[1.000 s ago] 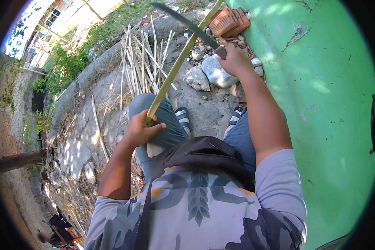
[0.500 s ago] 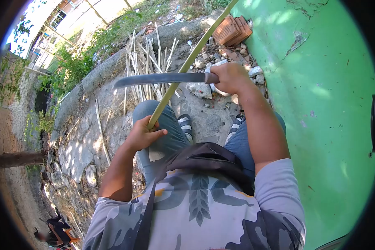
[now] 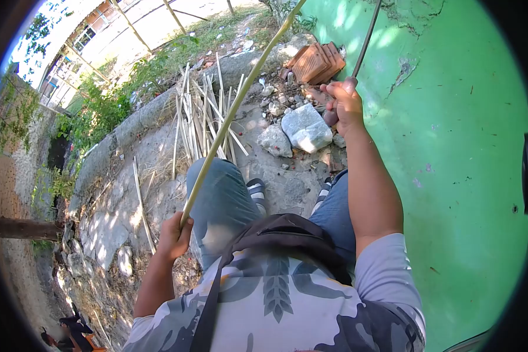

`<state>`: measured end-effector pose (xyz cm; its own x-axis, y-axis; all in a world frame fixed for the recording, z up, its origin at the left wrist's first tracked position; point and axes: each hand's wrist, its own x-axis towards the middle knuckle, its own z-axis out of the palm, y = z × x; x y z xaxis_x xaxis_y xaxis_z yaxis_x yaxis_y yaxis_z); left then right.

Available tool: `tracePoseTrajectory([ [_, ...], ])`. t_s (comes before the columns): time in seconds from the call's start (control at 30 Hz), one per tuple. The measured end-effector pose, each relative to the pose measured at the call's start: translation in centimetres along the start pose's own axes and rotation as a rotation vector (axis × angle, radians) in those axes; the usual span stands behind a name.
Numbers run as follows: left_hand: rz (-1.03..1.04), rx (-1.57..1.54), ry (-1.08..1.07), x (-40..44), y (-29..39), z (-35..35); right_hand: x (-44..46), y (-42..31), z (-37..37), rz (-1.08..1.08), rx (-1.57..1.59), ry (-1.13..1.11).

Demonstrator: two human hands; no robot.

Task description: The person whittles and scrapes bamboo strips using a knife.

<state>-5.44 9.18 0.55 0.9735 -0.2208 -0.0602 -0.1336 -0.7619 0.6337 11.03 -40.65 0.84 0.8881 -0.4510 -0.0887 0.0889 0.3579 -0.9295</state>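
My left hand is closed around the lower end of a long, pale green strip, probably split bamboo. The strip slants up and away past my left knee, running out at the top of the view. In my right hand is the brown handle of a machete, gripped out in front of my right knee. Its dark blade points up and away, seen nearly edge-on against the green surface, with its tip out of view. Blade and strip are well apart.
A heap of pale split strips lies on the ground ahead. White stone blocks, rubble and stacked reddish tiles stand near my right hand. The green surface fills the right side. Another person is at the lower left.
The machete has swung from lying level across the strip to pointing up and away on the right. My left hand has drawn back towards me and left with the strip.
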Motion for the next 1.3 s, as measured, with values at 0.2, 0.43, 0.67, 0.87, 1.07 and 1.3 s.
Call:
tracePoseTrajectory([
  [0.2,0.094,0.24,0.109,-5.0,-3.1,0.6,-0.4,0.9,1.1,0.003,0.198,-0.163],
  [0.43,0.092,0.298,0.097,-7.8,-6.6,2.7,-2.1,0.1,2.6,0.051,0.31,-0.189],
  [0.67,0.135,0.34,0.156,-8.0,-9.5,3.6,-2.7,0.1,3.3,0.057,0.332,-0.245],
  [0.87,0.111,0.347,0.089,-8.7,-9.9,3.9,-2.7,0.5,3.2,0.089,0.403,-0.247],
  [1.07,0.204,0.344,0.13,-7.6,-6.7,3.2,-3.4,-0.2,3.5,0.105,0.425,-0.307],
  [1.3,0.366,0.07,0.265,-0.8,0.9,2.9,-3.9,-0.3,4.0,0.078,0.422,-0.361],
])
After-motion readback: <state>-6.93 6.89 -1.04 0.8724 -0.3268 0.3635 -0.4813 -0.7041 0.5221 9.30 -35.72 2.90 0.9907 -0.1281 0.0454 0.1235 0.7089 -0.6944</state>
